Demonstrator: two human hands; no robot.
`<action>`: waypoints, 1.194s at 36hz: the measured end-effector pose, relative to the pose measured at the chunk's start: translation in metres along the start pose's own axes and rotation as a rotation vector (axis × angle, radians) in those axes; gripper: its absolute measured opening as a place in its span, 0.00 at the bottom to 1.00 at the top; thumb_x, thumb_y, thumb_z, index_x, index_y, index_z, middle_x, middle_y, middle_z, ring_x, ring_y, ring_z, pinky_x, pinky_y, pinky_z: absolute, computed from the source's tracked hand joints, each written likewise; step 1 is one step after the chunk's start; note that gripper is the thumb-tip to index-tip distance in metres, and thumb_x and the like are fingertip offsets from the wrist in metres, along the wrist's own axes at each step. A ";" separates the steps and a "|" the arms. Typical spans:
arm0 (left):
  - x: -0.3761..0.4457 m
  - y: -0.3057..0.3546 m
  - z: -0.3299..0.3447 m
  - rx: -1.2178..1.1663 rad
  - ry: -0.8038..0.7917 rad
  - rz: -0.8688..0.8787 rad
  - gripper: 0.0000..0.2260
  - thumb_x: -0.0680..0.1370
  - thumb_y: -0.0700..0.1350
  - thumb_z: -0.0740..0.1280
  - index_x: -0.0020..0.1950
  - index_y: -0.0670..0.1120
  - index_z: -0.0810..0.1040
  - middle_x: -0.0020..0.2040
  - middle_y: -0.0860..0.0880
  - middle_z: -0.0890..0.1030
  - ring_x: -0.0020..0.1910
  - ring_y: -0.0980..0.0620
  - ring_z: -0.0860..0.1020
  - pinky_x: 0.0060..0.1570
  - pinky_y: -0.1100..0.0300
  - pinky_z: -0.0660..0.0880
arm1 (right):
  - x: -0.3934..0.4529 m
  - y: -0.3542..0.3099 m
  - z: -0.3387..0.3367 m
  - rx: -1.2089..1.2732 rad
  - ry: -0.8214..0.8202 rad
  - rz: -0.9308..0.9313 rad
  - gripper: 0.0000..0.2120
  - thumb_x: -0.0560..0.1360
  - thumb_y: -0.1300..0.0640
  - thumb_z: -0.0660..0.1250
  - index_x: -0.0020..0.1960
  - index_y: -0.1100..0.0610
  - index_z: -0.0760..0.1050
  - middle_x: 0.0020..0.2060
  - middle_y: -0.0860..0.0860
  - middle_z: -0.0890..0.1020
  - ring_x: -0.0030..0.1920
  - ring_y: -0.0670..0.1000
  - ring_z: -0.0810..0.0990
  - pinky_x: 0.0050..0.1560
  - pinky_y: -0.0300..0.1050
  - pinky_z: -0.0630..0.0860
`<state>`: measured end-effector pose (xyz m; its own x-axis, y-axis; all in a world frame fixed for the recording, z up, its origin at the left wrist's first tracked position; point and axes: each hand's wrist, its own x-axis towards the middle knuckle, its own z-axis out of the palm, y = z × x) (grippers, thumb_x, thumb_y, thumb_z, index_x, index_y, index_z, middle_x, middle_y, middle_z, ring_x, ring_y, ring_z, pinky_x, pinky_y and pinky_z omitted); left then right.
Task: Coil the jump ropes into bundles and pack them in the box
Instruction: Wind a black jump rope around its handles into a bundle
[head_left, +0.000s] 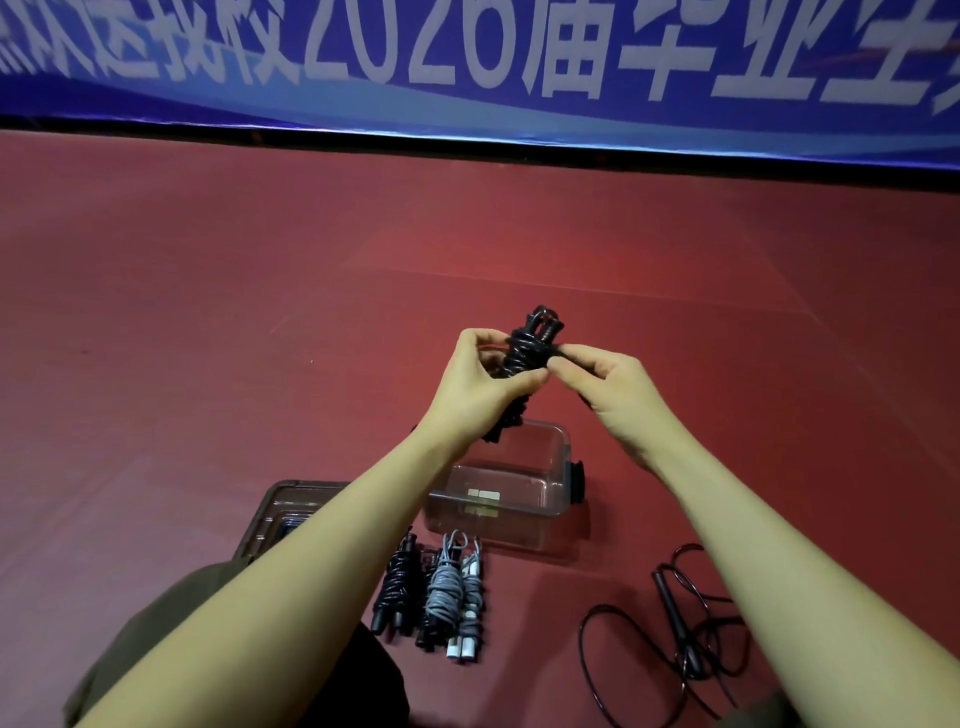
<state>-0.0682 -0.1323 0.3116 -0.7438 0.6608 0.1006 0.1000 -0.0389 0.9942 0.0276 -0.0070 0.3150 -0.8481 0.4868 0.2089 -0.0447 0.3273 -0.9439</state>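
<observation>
A black jump rope bundle (527, 349) is held up in front of me, its loops wound tight around the handles. My left hand (480, 387) grips the bundle's middle. My right hand (605, 387) pinches the rope's end at the bundle's right side. Below my hands, a clear plastic box (511, 491) stands on the red floor. Three coiled bundles lie in front of it: a black one (397, 590), a grey one (443, 592) and a grey one with white handles (470, 603). A loose black rope (680, 618) sprawls uncoiled at the right.
The box's dark-rimmed lid (283, 512) lies left of the box, partly under my left forearm. My knee in olive trousers (171, 623) fills the lower left. A blue banner (467, 67) runs along the far edge of the red floor.
</observation>
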 end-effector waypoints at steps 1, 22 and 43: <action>0.001 -0.002 0.001 0.028 -0.014 0.018 0.21 0.72 0.41 0.74 0.58 0.45 0.66 0.52 0.42 0.79 0.36 0.50 0.79 0.37 0.50 0.80 | 0.001 0.001 0.000 0.016 0.035 0.006 0.07 0.76 0.59 0.67 0.52 0.53 0.81 0.42 0.40 0.83 0.42 0.33 0.78 0.46 0.27 0.69; 0.012 -0.008 0.021 0.767 0.275 0.315 0.22 0.72 0.40 0.67 0.65 0.45 0.66 0.55 0.45 0.74 0.51 0.42 0.73 0.42 0.50 0.72 | 0.003 -0.009 0.007 -0.111 0.104 -0.112 0.05 0.73 0.59 0.70 0.43 0.50 0.83 0.39 0.45 0.84 0.44 0.41 0.81 0.57 0.44 0.75; 0.009 -0.005 0.028 0.292 0.116 0.276 0.23 0.72 0.43 0.73 0.58 0.51 0.62 0.57 0.46 0.70 0.53 0.48 0.74 0.49 0.58 0.74 | 0.006 -0.012 0.004 0.194 0.201 -0.054 0.03 0.74 0.62 0.68 0.46 0.59 0.81 0.38 0.48 0.82 0.37 0.35 0.78 0.40 0.25 0.70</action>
<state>-0.0568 -0.1055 0.3067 -0.7305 0.5662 0.3819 0.4766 0.0222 0.8789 0.0207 -0.0114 0.3269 -0.7206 0.6303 0.2889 -0.2038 0.2058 -0.9571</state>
